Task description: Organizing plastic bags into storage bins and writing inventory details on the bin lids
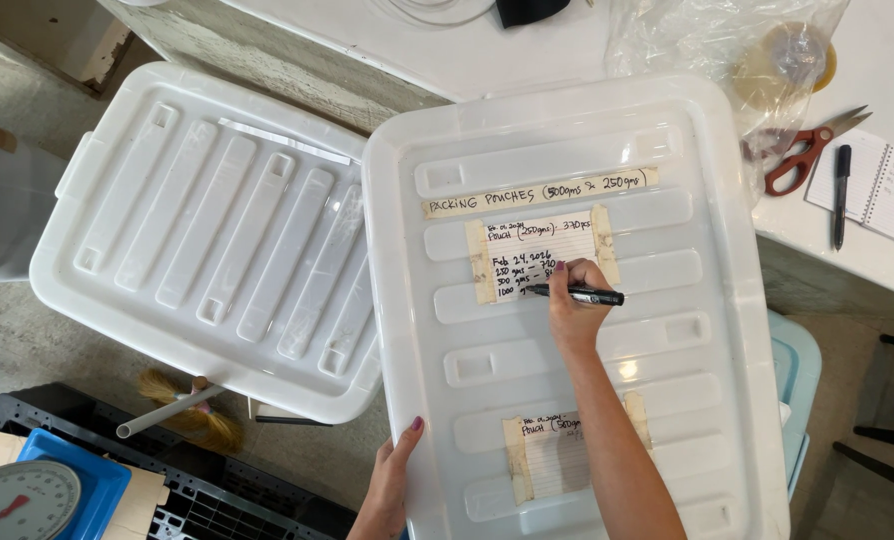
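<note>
My right hand (575,305) grips a black pen (579,294) with its tip on a lined paper label (539,252) taped to the lid of a white translucent storage bin (707,300). My left hand (392,480) rests against the near left edge of that bin, fingers spread flat. A strip of masking tape (542,192) with handwriting runs above the label. A second taped paper label (557,455) lies lower on the lid, partly hidden by my right forearm.
Another white bin lid (207,240) sits to the left. Red-handled scissors (807,150), a black pen (840,195) and a spiral notebook (882,185) lie on the white table at upper right, near a plastic bag with a tape roll (782,60). A blue weighing scale (37,495) stands at lower left.
</note>
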